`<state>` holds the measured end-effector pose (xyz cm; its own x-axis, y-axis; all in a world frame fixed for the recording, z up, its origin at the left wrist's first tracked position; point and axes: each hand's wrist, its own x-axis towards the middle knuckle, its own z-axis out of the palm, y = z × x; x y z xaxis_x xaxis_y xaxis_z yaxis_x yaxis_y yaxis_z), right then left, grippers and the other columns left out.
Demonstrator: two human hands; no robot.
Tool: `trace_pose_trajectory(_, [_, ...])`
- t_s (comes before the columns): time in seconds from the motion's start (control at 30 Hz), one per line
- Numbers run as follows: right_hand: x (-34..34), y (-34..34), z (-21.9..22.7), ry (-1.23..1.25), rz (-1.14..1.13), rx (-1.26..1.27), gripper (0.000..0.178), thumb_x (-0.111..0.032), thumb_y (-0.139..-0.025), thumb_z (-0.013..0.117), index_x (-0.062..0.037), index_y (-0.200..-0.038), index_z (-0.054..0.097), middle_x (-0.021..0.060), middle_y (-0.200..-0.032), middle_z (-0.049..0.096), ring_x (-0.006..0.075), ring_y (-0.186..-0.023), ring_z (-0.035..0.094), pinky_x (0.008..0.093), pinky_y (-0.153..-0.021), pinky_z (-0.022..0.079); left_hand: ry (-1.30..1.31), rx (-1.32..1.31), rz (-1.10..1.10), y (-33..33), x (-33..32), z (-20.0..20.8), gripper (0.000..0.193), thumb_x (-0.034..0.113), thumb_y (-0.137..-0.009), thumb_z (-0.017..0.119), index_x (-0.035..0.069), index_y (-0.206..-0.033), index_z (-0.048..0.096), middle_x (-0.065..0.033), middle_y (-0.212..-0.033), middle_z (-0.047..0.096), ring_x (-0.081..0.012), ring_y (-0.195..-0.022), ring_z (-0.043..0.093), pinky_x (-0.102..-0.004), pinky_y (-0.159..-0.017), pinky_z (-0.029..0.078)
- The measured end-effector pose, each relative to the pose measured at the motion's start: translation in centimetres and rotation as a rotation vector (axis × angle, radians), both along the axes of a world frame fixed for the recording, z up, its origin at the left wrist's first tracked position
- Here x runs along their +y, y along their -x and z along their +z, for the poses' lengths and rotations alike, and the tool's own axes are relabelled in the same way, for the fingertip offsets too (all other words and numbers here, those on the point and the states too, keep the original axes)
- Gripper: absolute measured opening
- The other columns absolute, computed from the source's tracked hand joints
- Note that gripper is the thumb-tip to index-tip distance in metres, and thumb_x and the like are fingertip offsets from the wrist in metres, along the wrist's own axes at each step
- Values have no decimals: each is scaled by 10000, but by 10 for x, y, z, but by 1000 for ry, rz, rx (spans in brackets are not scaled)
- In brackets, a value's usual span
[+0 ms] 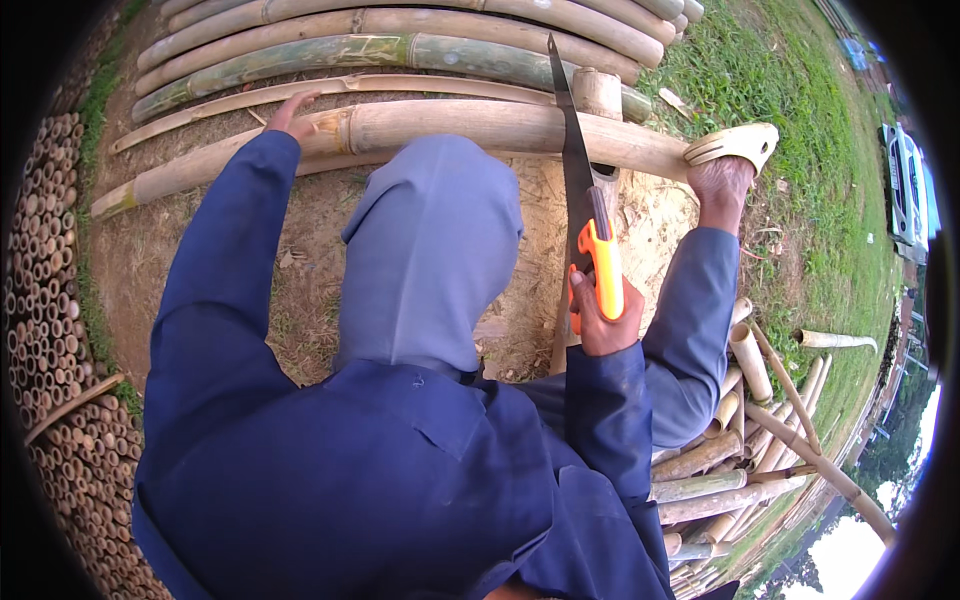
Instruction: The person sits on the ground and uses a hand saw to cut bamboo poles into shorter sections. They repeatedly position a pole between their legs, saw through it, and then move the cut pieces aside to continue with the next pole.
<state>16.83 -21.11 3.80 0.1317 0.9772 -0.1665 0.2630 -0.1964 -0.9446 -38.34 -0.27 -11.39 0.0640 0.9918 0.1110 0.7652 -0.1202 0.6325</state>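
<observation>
A handsaw (573,140) with a dark blade and an orange handle is gripped in my right hand (612,318), whose fingers wrap round the handle. Its blade points away from me and crosses over a thick tan bamboo pole (450,128); whether the teeth touch the pole I cannot tell. Farther left, my left hand (292,118) is at the same pole with its fingers stretched out, holding nothing. My foot in a pale yellow clog (735,147) presses on the pole's right end. Beside the blade, a short bamboo post (598,92) stands upright behind the pole.
Several long bamboo poles (330,58) lie side by side beyond. Stacked cut bamboo pieces (45,270) line the left. Loose offcuts (715,455) are heaped at my right. Grass (800,250) stretches out to the right, with a white vehicle (905,190) at its far edge.
</observation>
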Motion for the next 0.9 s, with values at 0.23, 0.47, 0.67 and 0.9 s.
trace_pose_trajectory(0.23, [-16, 31, 34, 5, -31, -49, 193, -156, -981, 725, -19, -877, 637, -15, -668, 582, 66, -551, 526, 242, -497, 414, 64, 435, 405, -45, -5, -17, 475, 559, -973, 569, 178, -1197, 742, -59, -1252, 718, -270, -1251, 595, -443, -1108, 373])
trace_pose_trajectory(0.47, [-78, 25, 97, 186, -61, -176, 293, -78, -949, 698, 79, -1197, 686, 144, -1001, 755, 159, -909, 702, 309, -835, 543, 3, 485, 378, -30, -10, -32, 453, 566, -979, 564, 191, -1144, 755, -50, -1221, 722, -285, -1209, 610, -442, -1103, 375])
trace_pose_trajectory(0.67, [-3, 25, 28, 149, -56, -156, 205, -128, -950, 745, 53, -1041, 715, 32, -769, 677, 86, -689, 595, 268, -637, 478, -163, 555, 379, -27, 1, -37, 437, 572, -961, 598, 188, -1077, 770, -43, -1131, 748, -268, -1148, 642, -432, -1081, 401])
trace_pose_trajectory(0.9, [-84, 19, 103, 145, -11, -220, 235, -64, -953, 688, 72, -1144, 681, 102, -908, 736, 122, -796, 671, 295, -715, 538, -55, 488, 409, -26, -4, -39, 442, 570, -967, 588, 184, -1093, 762, -33, -1146, 745, -274, -1153, 636, -428, -1072, 403])
